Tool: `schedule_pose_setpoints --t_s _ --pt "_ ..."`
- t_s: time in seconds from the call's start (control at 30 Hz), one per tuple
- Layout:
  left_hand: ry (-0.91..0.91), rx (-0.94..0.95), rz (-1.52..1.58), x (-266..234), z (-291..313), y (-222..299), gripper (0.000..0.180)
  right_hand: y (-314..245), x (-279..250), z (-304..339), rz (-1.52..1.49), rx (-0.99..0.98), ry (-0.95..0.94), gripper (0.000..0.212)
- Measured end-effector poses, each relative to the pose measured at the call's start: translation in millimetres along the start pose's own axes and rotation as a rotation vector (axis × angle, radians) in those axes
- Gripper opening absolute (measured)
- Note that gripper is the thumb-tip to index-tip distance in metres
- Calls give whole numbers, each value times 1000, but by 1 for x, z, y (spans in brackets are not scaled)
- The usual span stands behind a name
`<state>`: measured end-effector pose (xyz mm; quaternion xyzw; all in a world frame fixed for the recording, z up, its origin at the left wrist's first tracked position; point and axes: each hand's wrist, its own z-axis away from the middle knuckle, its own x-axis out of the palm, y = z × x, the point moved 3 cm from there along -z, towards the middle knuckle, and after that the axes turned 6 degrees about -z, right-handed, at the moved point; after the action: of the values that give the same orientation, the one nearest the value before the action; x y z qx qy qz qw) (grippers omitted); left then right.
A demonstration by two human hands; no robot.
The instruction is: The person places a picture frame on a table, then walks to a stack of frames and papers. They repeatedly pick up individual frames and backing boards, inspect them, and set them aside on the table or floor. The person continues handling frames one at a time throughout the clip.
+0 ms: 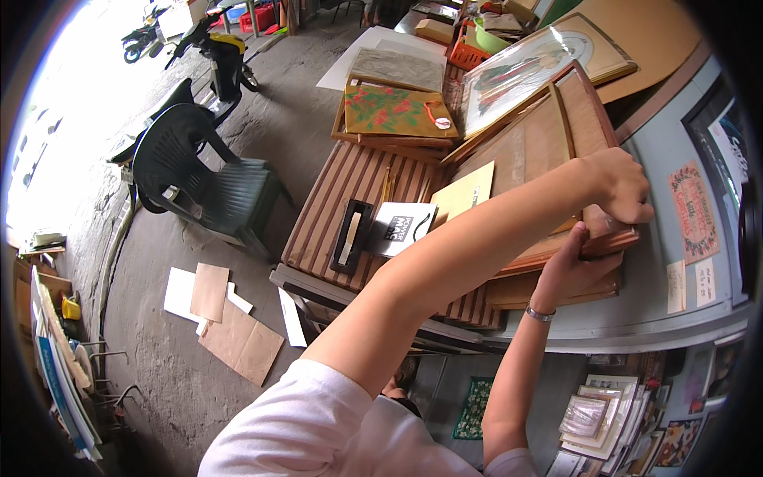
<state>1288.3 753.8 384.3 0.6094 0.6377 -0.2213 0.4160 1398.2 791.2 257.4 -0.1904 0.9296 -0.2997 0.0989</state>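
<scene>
While the right hand (576,262) pinches the near right corner of the frame (592,119), its thumb on top and its fingers curled around the outer side, the left hand (620,187) is folded into a fist at the frame's right edge. What the left fingers close on, if anything, cannot be told, as they turn away from view. The frame lies with its brown panel up, its long sides running away from the person; the corner grip looks meant to keep it from sliding as the fist bears on the edge.

A thin strip (562,119) lies lengthwise along the frame's panel, perhaps set there because it belongs with that side. Under the frame's near edge a board (592,292) juts out, which probably props it. Left of the frame, on the slatted bench (314,230), sit a cream card (469,191), a white box (401,228) and a black tray (350,238), seemingly parked within reach yet off the work. Beyond the frame a picture (524,71) lies under clear, shiny sheeting, likely against dust; to the frame's far left a floral panel (389,110) tops a stack, which spares bench room.
</scene>
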Motion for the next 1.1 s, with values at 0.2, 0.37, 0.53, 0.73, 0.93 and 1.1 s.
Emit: schedule_pose_setpoints --t_s 0.2,0.37,0.53,0.73,0.93,1.1 --pt "434 205 87 -1 19 -12 49 6 0 0 -65 -64 -6 68" --pt "867 -136 101 38 129 -134 29 10 -6 1 -104 3 16 63" --pt "1132 -1272 494 131 347 -333 31 15 -11 1 -161 61 105 61" --pt "1129 -1766 658 221 485 -439 26 26 -24 3 -166 114 211 67" --pt "1361 -1624 861 239 460 -482 20 30 -35 5 -91 127 360 25" --pt "1585 -1737 905 239 448 -503 28 29 -36 10 161 -28 202 25"
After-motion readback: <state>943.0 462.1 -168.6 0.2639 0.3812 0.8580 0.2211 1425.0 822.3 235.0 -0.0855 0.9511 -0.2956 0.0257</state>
